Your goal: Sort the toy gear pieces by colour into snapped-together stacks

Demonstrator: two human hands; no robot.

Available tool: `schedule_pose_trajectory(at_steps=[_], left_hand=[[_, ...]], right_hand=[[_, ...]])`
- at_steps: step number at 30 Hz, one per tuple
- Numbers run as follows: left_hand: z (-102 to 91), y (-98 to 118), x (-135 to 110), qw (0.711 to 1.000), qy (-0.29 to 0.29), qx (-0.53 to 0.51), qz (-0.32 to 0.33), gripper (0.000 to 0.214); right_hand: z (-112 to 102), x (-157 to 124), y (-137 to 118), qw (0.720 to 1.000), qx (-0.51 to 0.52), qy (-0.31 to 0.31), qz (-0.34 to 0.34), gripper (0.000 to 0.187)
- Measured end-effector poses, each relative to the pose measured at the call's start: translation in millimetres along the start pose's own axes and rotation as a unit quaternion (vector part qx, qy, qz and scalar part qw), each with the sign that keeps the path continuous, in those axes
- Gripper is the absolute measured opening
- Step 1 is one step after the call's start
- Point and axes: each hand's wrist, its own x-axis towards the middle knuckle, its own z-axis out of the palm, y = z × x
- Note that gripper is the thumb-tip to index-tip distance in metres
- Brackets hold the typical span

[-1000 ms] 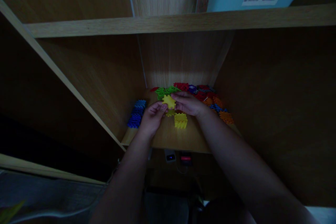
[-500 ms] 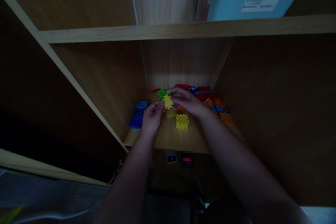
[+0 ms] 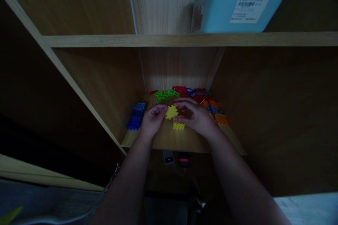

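dim wooden walls (image 3: 100, 88) enclose a low shelf (image 3: 165, 140). nearest, below its front edge, are a pale device (image 3: 168, 156) with a small lit display and a dark device (image 3: 184, 160) with a red glow. on the shelf, a yellow stack (image 3: 179, 126) stands near the middle, partly covered by the right hand (image 3: 198, 117). that hand's grip is apart, thumb and fingers spread at the right side of a yellow tile (image 3: 171, 112); i cannot tell whether they touch it. the left hand (image 3: 154, 117) has its grip clamped on the tile's left edge, so the tile is between the two hands. blue tiles (image 3: 136, 116) stand to the left, orange tiles (image 3: 221, 119) lie to the right. farther back are green tiles (image 3: 166, 95), then red tiles (image 3: 180, 90) by the back wall (image 3: 176, 66). above, an upper shelf (image 3: 105, 41) carries a light blue bin (image 3: 215, 15) with a white label (image 3: 249, 8).
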Motion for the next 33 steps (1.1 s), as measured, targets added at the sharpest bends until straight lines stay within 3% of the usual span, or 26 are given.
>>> schedule_pose_trajectory(at_steps=[6, 12, 17, 20, 25, 33], left_hand=[[2.0, 2, -3, 0.999, -0.039, 0.024, -0.015, 0.041], [-4.1, 2, -3, 0.993, -0.064, 0.085, 0.043, 0.047], [-10.6, 0, -3, 0.972, -0.165, 0.158, 0.052, 0.076], [-7.5, -2, -4, 0.962, -0.194, 0.186, 0.053, 0.085], [-2.0, -5, -5, 0.948, -0.211, 0.228, 0.063, 0.082], [-2.1, -7, -5, 0.954, -0.204, 0.209, 0.061, 0.074]], right_hand=[[1, -17, 2, 1.000, -0.009, 0.005, -0.011, 0.030], [-5, -31, 26, 0.996, 0.022, 0.038, 0.073, 0.031], [-7, -39, 43, 0.993, 0.040, 0.027, 0.109, 0.029], [-5, -39, 42, 0.993, 0.054, 0.023, 0.104, 0.027], [0, -38, 40, 0.992, 0.070, 0.008, 0.106, 0.026], [2, -40, 45, 0.990, 0.075, -0.007, 0.121, 0.029]])
